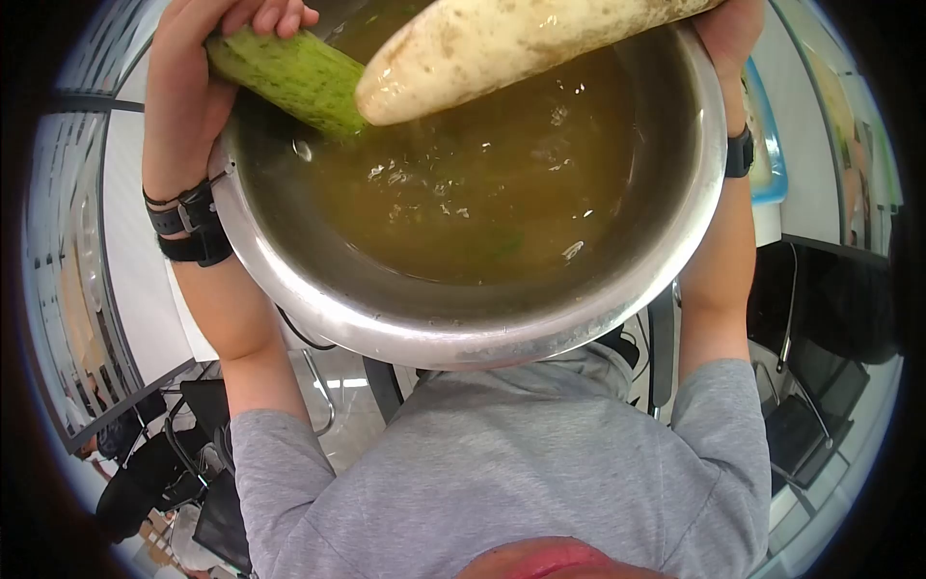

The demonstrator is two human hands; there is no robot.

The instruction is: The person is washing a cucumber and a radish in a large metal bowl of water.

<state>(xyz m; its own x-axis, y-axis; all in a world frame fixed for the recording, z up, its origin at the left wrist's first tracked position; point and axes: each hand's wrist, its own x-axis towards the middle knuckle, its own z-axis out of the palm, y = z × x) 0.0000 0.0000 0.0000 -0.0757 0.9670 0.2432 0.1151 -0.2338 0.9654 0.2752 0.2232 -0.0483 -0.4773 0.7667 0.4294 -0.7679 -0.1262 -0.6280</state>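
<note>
A wide steel basin (463,343) of murky brownish water (482,183) lies between my forearms. My left hand (241,34) is closed around the upper end of a long, mottled green vegetable (299,82); its kind I cannot make out. The vegetable's lower end reaches the water. At the upper right, my right hand (731,37) is at the far end of a thick white daikon (502,48) with brown marks. Its fingers are cut off by the frame edge. The daikon's blunt tip overlaps the green vegetable in view, above the water.
A blue-rimmed tray (767,135) stands on a white surface to the right, beyond my right forearm. Black chairs (815,425) are at the lower right, with more chairs (207,482) at the lower left. A white tabletop (135,261) runs along the left.
</note>
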